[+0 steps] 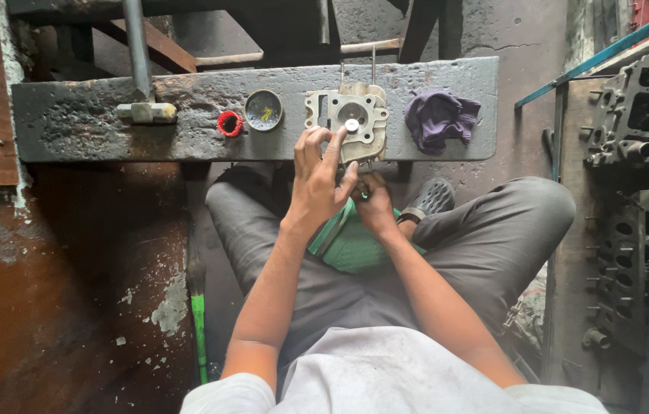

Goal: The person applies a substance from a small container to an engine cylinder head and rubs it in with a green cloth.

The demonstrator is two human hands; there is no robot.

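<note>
A small metal cylinder head (367, 134) rests on the near edge of a grimy grey bench plank (79, 123), with a round valve face showing in its middle. My left hand (317, 180) reaches up to it, the forefinger pressing on the valve and the other fingers on its left flange. My right hand (374, 203) is below the head at the bench edge, fingers curled under it; what it grips is hidden. I sit cross-legged, and a green object (355, 245) lies in my lap under both hands.
On the plank lie a hammer (144, 111), a red ring (229, 123), a round tin (264, 110) and a purple rag (439, 119). Larger engine heads (627, 115) sit on a blue-framed rack at the right. A rusty brown surface (56, 291) lies at the left.
</note>
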